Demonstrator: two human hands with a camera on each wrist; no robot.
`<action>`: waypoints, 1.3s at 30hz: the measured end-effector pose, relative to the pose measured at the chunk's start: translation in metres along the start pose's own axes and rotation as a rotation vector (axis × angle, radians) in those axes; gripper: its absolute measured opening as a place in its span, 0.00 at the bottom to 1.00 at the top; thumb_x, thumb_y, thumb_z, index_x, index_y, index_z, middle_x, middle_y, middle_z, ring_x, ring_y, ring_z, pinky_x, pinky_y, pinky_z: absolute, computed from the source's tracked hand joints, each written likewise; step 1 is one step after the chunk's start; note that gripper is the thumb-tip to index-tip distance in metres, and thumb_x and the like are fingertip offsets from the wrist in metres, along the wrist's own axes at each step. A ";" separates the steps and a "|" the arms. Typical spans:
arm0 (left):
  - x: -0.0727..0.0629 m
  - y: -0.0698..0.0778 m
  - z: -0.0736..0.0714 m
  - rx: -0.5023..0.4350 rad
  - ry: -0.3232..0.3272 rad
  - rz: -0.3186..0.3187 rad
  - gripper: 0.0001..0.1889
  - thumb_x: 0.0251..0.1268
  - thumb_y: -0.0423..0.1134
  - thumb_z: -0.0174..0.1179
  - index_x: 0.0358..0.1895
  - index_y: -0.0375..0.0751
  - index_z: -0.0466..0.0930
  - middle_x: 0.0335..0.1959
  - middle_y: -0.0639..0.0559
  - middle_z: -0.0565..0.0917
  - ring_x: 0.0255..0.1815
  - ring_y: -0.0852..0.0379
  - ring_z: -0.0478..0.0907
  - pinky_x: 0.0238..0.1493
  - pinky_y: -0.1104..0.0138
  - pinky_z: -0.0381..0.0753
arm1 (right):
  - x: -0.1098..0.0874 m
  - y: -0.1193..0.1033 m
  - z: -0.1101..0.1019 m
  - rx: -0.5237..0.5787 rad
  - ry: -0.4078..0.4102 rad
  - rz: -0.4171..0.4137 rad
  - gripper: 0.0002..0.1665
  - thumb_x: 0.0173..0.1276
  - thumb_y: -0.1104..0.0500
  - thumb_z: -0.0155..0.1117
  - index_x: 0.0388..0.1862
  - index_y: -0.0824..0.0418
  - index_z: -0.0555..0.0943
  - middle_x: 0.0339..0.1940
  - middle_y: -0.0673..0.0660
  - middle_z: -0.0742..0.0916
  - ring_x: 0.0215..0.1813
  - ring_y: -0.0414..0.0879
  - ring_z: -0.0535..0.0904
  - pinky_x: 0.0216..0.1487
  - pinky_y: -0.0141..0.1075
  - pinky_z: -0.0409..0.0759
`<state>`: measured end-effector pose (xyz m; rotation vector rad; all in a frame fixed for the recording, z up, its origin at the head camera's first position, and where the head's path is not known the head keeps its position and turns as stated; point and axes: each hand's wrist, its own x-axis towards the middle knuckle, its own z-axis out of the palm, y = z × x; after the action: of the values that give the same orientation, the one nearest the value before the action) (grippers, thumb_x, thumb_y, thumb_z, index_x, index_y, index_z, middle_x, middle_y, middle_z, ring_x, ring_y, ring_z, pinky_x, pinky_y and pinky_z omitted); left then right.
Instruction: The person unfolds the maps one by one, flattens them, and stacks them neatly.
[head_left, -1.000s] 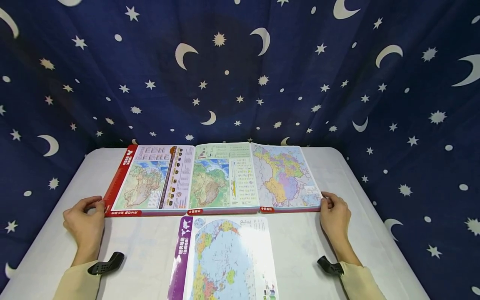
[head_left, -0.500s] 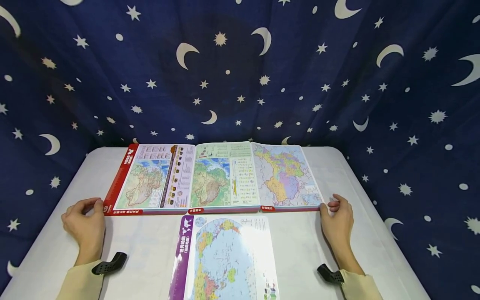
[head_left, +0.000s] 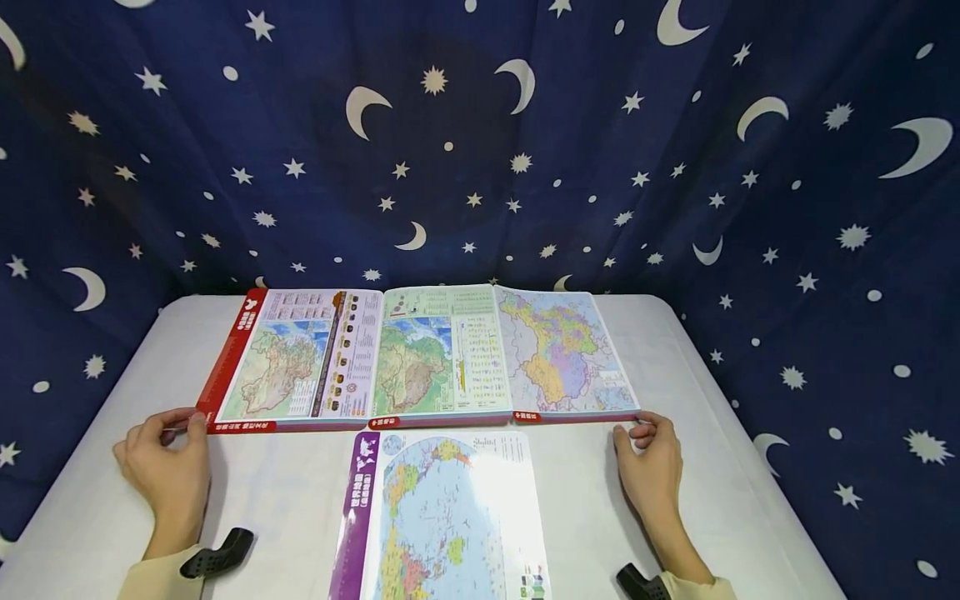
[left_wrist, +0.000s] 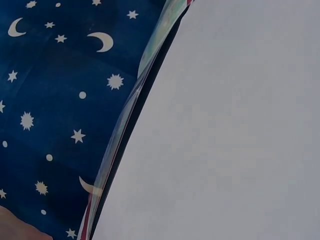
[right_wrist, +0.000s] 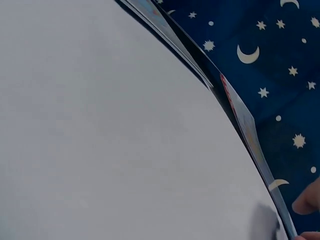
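Observation:
A fold-out map (head_left: 438,417) lies across the table, three printed panels wide, with a red strip along its left side. My left hand (head_left: 167,467) pinches its near left corner between thumb and fingers. My right hand (head_left: 651,467) is at the near right corner, thumb apart from the loosely bent fingers, whose tips are right by the edge. Its fingertips (right_wrist: 309,200) show at the right wrist view's lower right. There the map's edge (right_wrist: 250,130) stands up in thin layers. Part of my left hand (left_wrist: 20,227) enters the left wrist view beside the map's edge (left_wrist: 120,130).
In front of the fold-out map lies a glossy world map sheet (head_left: 442,517) with a purple strip, cut off by the lower frame edge. A white cloth covers the table (head_left: 285,500). A dark blue curtain (head_left: 480,150) with moons and stars hangs behind and at both sides.
My right hand has let go of the fold-out map's near right corner and drawn back slightly toward me, its thumb parting from the fingers. My left hand stays at the left corner.

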<state>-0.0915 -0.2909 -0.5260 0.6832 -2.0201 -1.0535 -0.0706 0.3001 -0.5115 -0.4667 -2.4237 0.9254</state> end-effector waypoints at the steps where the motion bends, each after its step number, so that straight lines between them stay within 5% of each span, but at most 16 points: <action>1: -0.002 0.001 0.000 0.006 0.002 0.009 0.09 0.66 0.33 0.65 0.43 0.29 0.88 0.30 0.74 0.69 0.43 0.81 0.54 0.53 0.67 0.53 | -0.003 -0.001 0.001 -0.003 -0.008 -0.004 0.23 0.68 0.62 0.71 0.59 0.69 0.79 0.38 0.61 0.83 0.39 0.46 0.71 0.45 0.39 0.62; 13: -0.021 0.004 -0.006 0.073 -0.041 0.133 0.07 0.64 0.30 0.67 0.37 0.25 0.87 0.29 0.35 0.81 0.35 0.75 0.54 0.44 0.65 0.52 | -0.030 -0.017 0.000 -0.014 -0.139 -0.031 0.16 0.69 0.61 0.72 0.52 0.67 0.83 0.40 0.61 0.83 0.44 0.52 0.73 0.48 0.41 0.62; 22: -0.042 0.010 -0.012 0.146 -0.134 0.137 0.07 0.65 0.33 0.68 0.33 0.30 0.88 0.28 0.37 0.83 0.33 0.72 0.55 0.40 0.63 0.54 | -0.053 -0.030 -0.002 -0.053 -0.211 -0.059 0.19 0.66 0.58 0.76 0.54 0.64 0.85 0.42 0.57 0.84 0.45 0.49 0.73 0.48 0.37 0.62; 34: -0.087 0.029 -0.016 0.210 -0.286 0.123 0.06 0.64 0.35 0.72 0.33 0.36 0.89 0.30 0.44 0.83 0.36 0.55 0.65 0.41 0.62 0.58 | -0.080 -0.050 -0.001 -0.066 -0.301 -0.078 0.25 0.62 0.60 0.79 0.58 0.62 0.85 0.44 0.53 0.83 0.47 0.45 0.73 0.50 0.33 0.65; 39: -0.109 0.038 -0.021 0.208 -0.322 0.115 0.04 0.63 0.35 0.73 0.33 0.39 0.89 0.30 0.47 0.83 0.36 0.56 0.66 0.41 0.62 0.60 | -0.087 -0.056 0.003 -0.055 -0.324 -0.094 0.27 0.62 0.60 0.79 0.61 0.61 0.84 0.45 0.51 0.83 0.47 0.43 0.72 0.51 0.36 0.66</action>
<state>-0.0161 -0.2011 -0.5256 0.5186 -2.4410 -0.9411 -0.0090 0.2177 -0.5034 -0.2322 -2.7413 0.9581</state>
